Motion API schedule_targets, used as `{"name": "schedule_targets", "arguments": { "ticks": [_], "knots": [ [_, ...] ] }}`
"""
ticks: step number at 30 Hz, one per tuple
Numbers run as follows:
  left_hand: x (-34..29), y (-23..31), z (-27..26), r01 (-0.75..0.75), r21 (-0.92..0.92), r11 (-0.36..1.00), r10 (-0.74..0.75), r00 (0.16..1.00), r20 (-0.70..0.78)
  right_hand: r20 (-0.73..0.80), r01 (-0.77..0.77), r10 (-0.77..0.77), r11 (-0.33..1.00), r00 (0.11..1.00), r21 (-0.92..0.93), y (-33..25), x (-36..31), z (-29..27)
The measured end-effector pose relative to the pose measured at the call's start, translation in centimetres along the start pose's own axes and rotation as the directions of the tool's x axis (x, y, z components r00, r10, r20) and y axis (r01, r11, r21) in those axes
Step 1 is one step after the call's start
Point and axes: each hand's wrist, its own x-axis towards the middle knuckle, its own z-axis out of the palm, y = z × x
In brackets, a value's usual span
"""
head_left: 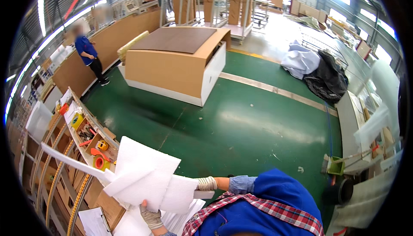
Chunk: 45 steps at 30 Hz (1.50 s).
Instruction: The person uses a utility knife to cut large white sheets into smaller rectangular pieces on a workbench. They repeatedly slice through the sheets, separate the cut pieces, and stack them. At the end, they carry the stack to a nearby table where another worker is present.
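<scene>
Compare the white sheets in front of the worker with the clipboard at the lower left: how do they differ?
The white sheets are gripped by the left hand, with the right hand partly hidden at their right edge, while the clipboard lies apart from both hands. The sheets overlap at differing angles; the clipboard is one flat rectangle. The sheets are white throughout, whereas the clipboard has a dark edge. Both show broad white faces.

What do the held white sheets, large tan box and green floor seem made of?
White sheets: likely foam, matte, judging by thick edges and faintly grainy faces.
Large tan box: cardboard or fibreboard, matte, from its flat, plain sides; which is unclear.
Green floor: probably painted concrete, glossy, since it mirrors light.
</scene>
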Motion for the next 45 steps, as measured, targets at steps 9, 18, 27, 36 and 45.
{"name": "schedule_targets", "arguments": {
  "ticks": [9,18,27,36,45],
  "knots": [
    [5.5,-9.0,11.5,0.092,0.015,0.996,-0.093,0.983,0.160,-0.002,-0.168,0.168,0.986,0.986,0.018,-0.9,-7.6,-14.3],
    [7.6,-13.7,20.0,0.078,0.024,0.997,-0.080,0.992,0.102,-0.023,-0.233,0.238,0.965,0.971,0.119,-2.8,-12.3,-23.7],
    [11.6,-12.4,19.3,-0.046,0.048,0.998,0.049,0.996,-0.070,-0.022,-0.282,0.286,0.953,0.958,0.110,-5.1,-11.3,-25.4],
    [21.1,-12.4,19.9,-0.073,0.037,0.997,0.077,0.992,-0.102,-0.006,-0.327,0.330,0.937,0.944,0.126,-7.3,-6.6,-29.3],
    [29.9,-6.1,18.7,-0.161,-0.028,0.987,0.162,0.986,0.038,0.125,-0.343,0.320,0.896,0.939,0.283,-8.4,6.5,-30.8]
  ]
}}
